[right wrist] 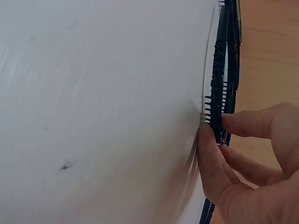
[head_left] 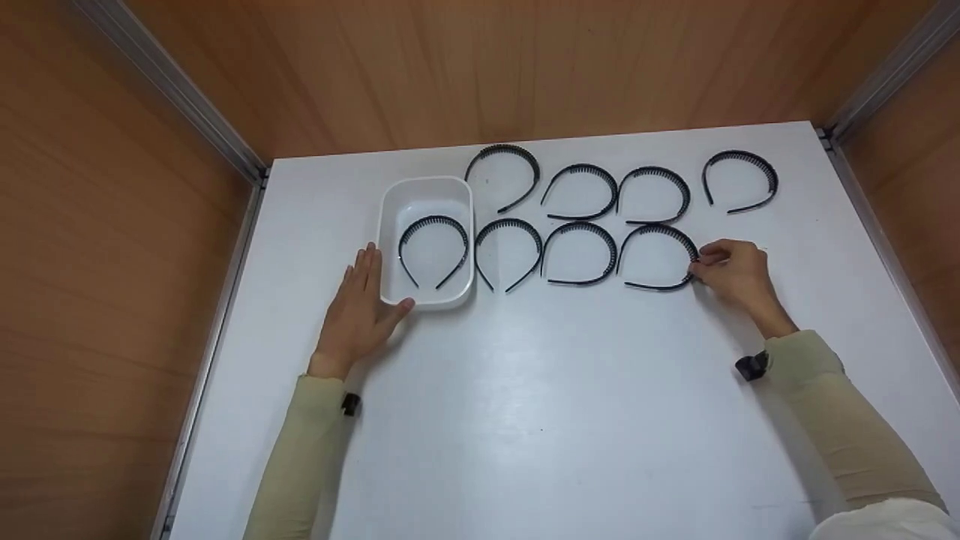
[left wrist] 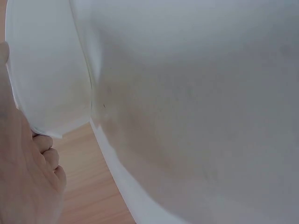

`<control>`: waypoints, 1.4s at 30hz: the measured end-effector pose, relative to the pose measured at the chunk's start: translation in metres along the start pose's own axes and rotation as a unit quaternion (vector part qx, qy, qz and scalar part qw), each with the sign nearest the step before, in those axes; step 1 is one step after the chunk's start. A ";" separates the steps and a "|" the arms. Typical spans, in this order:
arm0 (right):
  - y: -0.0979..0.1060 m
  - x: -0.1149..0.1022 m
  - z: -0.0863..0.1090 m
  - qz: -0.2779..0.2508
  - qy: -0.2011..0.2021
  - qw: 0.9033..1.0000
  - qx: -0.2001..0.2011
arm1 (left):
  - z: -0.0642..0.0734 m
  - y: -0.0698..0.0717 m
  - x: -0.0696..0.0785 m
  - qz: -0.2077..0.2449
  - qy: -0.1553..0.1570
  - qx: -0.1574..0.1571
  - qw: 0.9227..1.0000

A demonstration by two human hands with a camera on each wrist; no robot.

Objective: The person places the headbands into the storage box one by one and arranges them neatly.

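One headband (head_left: 680,235) is pinched in the right hand (head_left: 736,276); outstretched left hand (head_left: 354,315) touches tray (head_left: 429,196).

Soft glare on white tabletop (head_left: 540,405)

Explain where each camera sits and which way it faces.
Head: worn there, facing forward-down at white rectangular plastic tray and curved black toothed headbands; left hand, right hand, green fabric sleeves show.
Left wrist: worn there, facing tray's outside; left hand shows.
Right wrist: worn there, facing pinched headband; right hand shows.
Head and right wrist share that pinch.
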State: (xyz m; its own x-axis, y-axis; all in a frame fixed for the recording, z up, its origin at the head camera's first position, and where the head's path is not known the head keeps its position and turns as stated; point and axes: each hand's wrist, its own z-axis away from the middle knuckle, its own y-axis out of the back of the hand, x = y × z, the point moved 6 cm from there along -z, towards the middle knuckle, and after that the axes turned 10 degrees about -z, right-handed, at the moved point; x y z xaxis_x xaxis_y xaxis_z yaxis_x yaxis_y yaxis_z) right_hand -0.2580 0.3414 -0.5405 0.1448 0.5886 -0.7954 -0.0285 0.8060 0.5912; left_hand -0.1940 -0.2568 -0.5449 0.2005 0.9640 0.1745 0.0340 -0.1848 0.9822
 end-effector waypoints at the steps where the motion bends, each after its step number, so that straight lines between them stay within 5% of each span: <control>1: 0.000 0.001 -0.001 -0.003 -0.001 1.000 -0.001 | 0.000 0.000 0.000 0.001 0.000 0.001 1.000; 9: 0.001 0.002 -0.003 -0.006 -0.021 1.000 -0.001 | 0.000 0.000 0.001 0.003 -0.005 0.011 1.000; 19: 0.000 0.009 -0.003 -0.104 -0.095 0.989 -0.036 | 0.000 0.004 0.002 -0.002 -0.008 0.006 1.000; 42: 0.009 0.009 -0.001 -0.112 -0.086 0.989 -0.031 | 0.000 0.000 0.000 0.002 -0.002 0.012 1.000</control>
State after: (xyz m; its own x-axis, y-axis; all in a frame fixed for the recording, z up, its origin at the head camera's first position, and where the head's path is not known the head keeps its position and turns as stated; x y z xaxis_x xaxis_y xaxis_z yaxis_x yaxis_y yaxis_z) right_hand -0.2576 0.3543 -0.5421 0.3199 0.3791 -0.8683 -0.0373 0.9208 0.3883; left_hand -0.1935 -0.2567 -0.5445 0.2048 0.9626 0.1772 0.0570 -0.1925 0.9796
